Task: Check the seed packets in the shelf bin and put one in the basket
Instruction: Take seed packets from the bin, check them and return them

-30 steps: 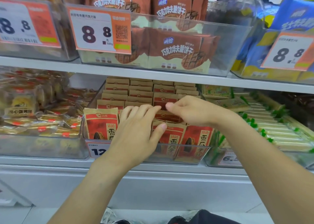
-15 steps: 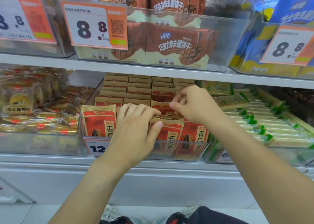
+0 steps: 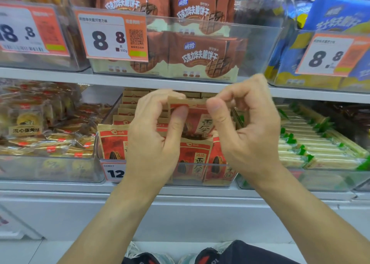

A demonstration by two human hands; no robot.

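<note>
Both forearms are bare, no sleeves, watch or rings on the left hand (image 3: 152,135) or right hand (image 3: 248,131). At six o'clock show dark trousers (image 3: 246,251) and dark shoes (image 3: 148,258) with red and white trim.

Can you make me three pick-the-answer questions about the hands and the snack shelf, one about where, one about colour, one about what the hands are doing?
1. Where is the lifted seed packet?
A. Above the clear shelf bin, between both hands
B. On the floor
C. On the top shelf

2. What colour is the price tag reading 8.8, above the bin?
A. Green and black
B. Orange and white
C. Purple

3. What are the left hand and right hand doing?
A. Hanging at the sides
B. Pressing flat on the shelf
C. Pinching the packet's top edge

Answers:
1 A, the packet sits above the other packets standing in the bin.
2 B, it has an orange border and a white panel.
3 C, a thumb and fingers of each hand close on the packet's top corners.
</note>
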